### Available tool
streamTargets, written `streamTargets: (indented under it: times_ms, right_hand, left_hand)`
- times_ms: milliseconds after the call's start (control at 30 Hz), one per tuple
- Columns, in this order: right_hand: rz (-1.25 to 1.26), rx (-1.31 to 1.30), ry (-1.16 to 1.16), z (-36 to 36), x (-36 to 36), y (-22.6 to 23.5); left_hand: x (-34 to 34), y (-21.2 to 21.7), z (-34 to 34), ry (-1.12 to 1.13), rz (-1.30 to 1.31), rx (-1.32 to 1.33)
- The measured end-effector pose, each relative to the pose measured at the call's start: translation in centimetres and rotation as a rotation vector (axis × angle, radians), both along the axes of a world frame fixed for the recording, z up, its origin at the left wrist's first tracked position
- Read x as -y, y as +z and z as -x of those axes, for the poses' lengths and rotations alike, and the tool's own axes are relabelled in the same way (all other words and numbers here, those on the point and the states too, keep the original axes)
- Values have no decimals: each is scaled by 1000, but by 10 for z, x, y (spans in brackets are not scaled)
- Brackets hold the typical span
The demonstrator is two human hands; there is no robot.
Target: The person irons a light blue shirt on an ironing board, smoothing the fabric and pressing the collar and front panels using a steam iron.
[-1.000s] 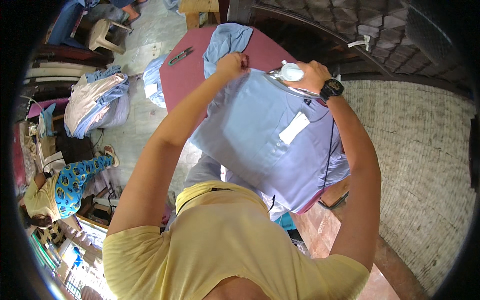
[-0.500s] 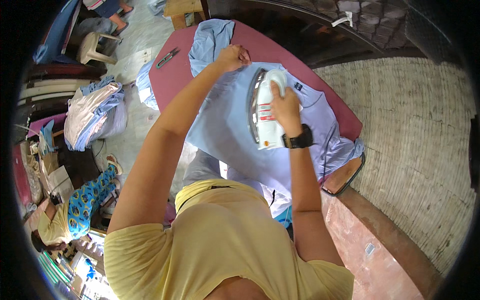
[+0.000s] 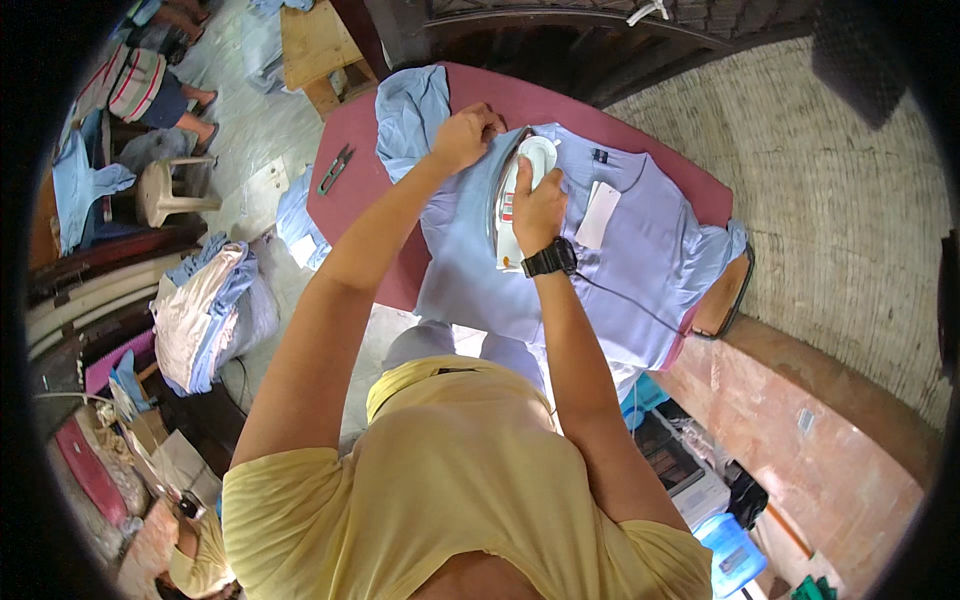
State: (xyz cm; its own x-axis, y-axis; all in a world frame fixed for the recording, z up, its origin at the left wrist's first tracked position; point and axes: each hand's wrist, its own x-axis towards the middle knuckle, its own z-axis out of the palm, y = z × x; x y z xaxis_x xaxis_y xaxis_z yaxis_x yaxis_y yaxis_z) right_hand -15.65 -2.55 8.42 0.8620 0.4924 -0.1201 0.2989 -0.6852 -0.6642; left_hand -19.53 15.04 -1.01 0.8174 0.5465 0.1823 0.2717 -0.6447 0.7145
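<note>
Two hands: both yours, both over the maroon table [image 3: 490, 90]; read the clock with twelve farthest from you.
Right hand [image 3: 540, 205]: wrapped round the handle of the white iron [image 3: 508, 225], just about at the clock's centre!
Left hand [image 3: 465, 135]: out at eleven, fingers curled at the cloth's edge; whether they pinch it, I can't tell.
Shirt [image 3: 600, 310]: pale blue, spread beneath your iron across the middle, collar near two, a sleeve drooping at three.
Nose of the iron: pointing to twelve, its plate seemingly flat on the fabric.
Tag [image 3: 597, 215]: white, lying on the shirt at three.
Cord [image 3: 637, 307]: trailing from beneath your wrist toward four.
Bunched cloth [image 3: 412, 110]: blue, at ten, just beside your left hand.
Snips [image 3: 336, 172]: between nine and ten, well apart from the iron.
Ironing: looks like you're mid-press, on the strip beside your left hand; the next stroke seems to call for taut cloth, fingers clear of the plate and the cord out of its path.
</note>
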Motion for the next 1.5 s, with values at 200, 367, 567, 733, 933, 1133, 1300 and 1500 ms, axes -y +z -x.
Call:
streamTargets:
  times_ms: [200, 367, 567, 733, 933, 1133, 1300, 1500]
  right_hand:
    - [-32, 102, -42, 9, 8, -19]
    - [-64, 144, -175, 12, -1, -17]
    - [-95, 125, -196, 16, 2, -22]
    - [-83, 148, -188, 18, 5, -28]
    - [-101, 64, -186, 21, 3, -13]
    - [-142, 175, -41, 13, 1, -16]
    - [-121, 259, -69, -7, -20, -22]
    - [-22, 192, -47, -32, -47, -13]
  left_hand:
    - [-8, -5, 3, -90, 0, 48]
    - [0, 23, 1, -90, 49, -53]
    - [2, 9, -19, -128, -69, -118]
    - [-9, -7, -30, -116, 68, -62]
    - [-22, -4, -34, 6, 234, -196]
    - [-27, 11, -35, 66, 165, -256]
    - [-47, -9, -23, -43, 279, -140]
    - [-43, 12, 3, -166, 107, -269]
